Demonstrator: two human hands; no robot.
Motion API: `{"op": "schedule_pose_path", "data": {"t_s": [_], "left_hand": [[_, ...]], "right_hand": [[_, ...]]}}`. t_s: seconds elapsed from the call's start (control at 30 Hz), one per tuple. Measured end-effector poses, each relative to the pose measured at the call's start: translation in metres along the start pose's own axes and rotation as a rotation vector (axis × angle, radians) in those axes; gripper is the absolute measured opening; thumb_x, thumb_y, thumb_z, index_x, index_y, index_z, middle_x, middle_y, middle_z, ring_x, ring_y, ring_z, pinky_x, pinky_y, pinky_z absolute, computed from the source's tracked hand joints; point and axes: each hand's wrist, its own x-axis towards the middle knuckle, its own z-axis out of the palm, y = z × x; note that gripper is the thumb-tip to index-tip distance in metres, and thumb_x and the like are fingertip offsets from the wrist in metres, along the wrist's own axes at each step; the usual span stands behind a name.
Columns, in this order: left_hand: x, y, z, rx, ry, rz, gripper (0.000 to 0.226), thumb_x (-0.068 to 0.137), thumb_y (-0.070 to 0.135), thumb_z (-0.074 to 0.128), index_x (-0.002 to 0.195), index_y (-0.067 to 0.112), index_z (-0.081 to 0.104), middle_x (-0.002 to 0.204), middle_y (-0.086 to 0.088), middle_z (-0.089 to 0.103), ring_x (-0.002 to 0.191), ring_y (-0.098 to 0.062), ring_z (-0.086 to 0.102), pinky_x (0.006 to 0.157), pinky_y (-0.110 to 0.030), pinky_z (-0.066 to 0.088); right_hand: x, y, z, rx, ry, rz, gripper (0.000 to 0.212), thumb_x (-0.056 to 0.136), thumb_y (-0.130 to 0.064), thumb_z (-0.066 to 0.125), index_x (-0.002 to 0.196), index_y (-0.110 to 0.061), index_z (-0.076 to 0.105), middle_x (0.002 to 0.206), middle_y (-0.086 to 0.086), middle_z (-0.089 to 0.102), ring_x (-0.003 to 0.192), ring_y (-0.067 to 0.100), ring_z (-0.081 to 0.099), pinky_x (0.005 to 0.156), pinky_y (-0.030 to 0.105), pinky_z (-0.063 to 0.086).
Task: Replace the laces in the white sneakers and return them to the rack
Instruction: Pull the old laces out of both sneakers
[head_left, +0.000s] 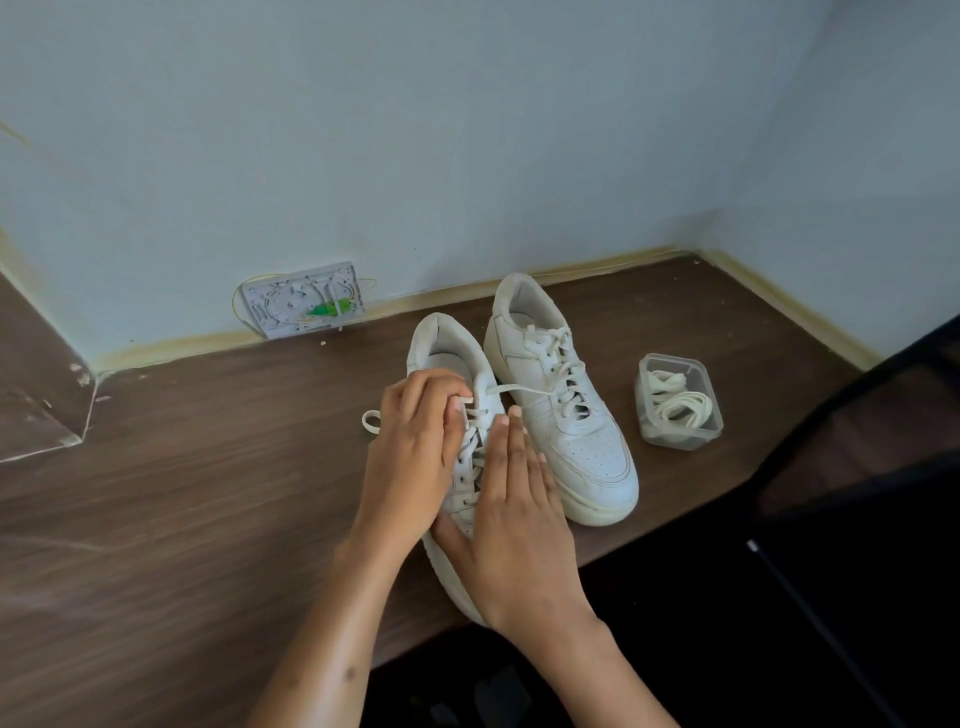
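Two white sneakers stand side by side on a brown wooden tabletop (208, 493), toes toward me. My left hand (415, 447) lies over the near sneaker (447, 353) and its fingertips pinch the lace (514, 388) at the upper eyelets. A loose lace loop (371, 420) sticks out to the left of that hand. With straight fingers, my right hand (514, 514) rests flat along the toe and right flank of the same shoe. The far sneaker (566, 415) is laced and stands untouched to the right.
A clear plastic tub (678, 408) with coiled cream laces sits right of the shoes. A grey wall box (301, 301) with green parts leans at the back wall. The table's front edge runs just below my hands, with dark floor and a black chair (857, 493) at right.
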Motion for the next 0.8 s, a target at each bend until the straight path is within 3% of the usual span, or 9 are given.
{"op": "schedule_pose_path", "data": {"t_s": [0.17,0.27,0.33,0.43,0.57,0.63,0.7,0.8], "left_hand": [[0.001,-0.004,-0.005,-0.116,-0.073,0.02,0.033,0.101,0.029,0.033,0.106,0.014,0.062,0.134,0.006,0.048,0.119,-0.015,0.048,0.092,0.0,0.03],[0.0,-0.003,-0.008,-0.305,-0.172,-0.027,0.027,0.096,0.035,0.042,0.094,0.02,0.063,0.138,0.011,0.045,0.127,-0.019,0.047,0.102,-0.017,0.037],[0.0,0.001,-0.011,-0.406,-0.196,-0.058,0.025,0.088,0.042,0.055,0.085,0.019,0.064,0.137,0.011,0.047,0.13,-0.018,0.045,0.105,-0.021,0.036],[0.003,0.003,-0.018,-0.538,-0.09,-0.108,0.022,0.076,0.039,0.07,0.076,0.017,0.065,0.133,0.009,0.053,0.131,-0.012,0.046,0.106,-0.022,0.037],[0.007,-0.001,-0.023,-0.719,0.11,-0.274,0.018,0.07,0.035,0.073,0.06,0.023,0.067,0.115,0.013,0.061,0.116,-0.013,0.055,0.097,-0.035,0.043],[0.009,-0.002,-0.023,-0.552,0.124,-0.305,0.028,0.072,0.04,0.069,0.054,0.02,0.064,0.104,0.015,0.064,0.102,-0.015,0.06,0.088,-0.04,0.047],[0.008,-0.004,-0.025,-0.194,0.086,-0.223,0.034,0.075,0.047,0.064,0.052,0.022,0.062,0.1,0.017,0.064,0.091,-0.016,0.06,0.081,-0.044,0.048],[0.006,-0.002,-0.028,0.092,0.086,-0.111,0.033,0.078,0.052,0.063,0.062,0.023,0.065,0.101,0.012,0.064,0.087,-0.017,0.059,0.077,-0.04,0.047]], "right_hand": [[0.002,0.001,0.001,0.002,-0.016,0.011,0.092,0.092,-0.067,0.027,0.152,0.002,0.017,0.159,0.019,0.019,0.147,0.024,0.021,0.117,0.04,0.026],[0.002,0.001,0.0,0.023,-0.064,0.001,0.094,0.09,-0.068,0.023,0.153,0.0,0.006,0.161,0.017,0.005,0.148,0.021,0.008,0.12,0.039,0.017],[0.003,0.001,-0.003,0.06,-0.103,-0.007,0.095,0.088,-0.069,0.018,0.153,-0.003,-0.004,0.161,0.014,-0.007,0.148,0.019,-0.004,0.121,0.037,0.006],[0.003,0.001,-0.006,0.077,-0.116,-0.001,0.096,0.086,-0.07,0.013,0.152,-0.005,-0.011,0.161,0.011,-0.012,0.148,0.017,-0.009,0.121,0.035,0.0],[0.006,0.005,-0.006,0.038,-0.109,-0.025,0.093,0.092,-0.068,0.021,0.154,-0.004,-0.006,0.163,0.012,0.003,0.15,0.019,0.001,0.118,0.034,-0.002],[0.01,0.006,-0.008,0.058,-0.14,-0.044,0.092,0.093,-0.068,0.023,0.152,-0.005,-0.01,0.163,0.011,0.001,0.148,0.014,-0.006,0.117,0.032,-0.007],[0.012,0.006,-0.01,0.087,-0.181,-0.046,0.092,0.093,-0.068,0.023,0.151,-0.007,-0.016,0.163,0.008,-0.007,0.143,0.009,-0.015,0.117,0.03,-0.011],[0.013,0.002,-0.011,0.088,-0.202,-0.014,0.093,0.09,-0.07,0.014,0.151,-0.008,-0.019,0.163,0.007,-0.011,0.147,0.011,-0.015,0.116,0.028,-0.013]]}}
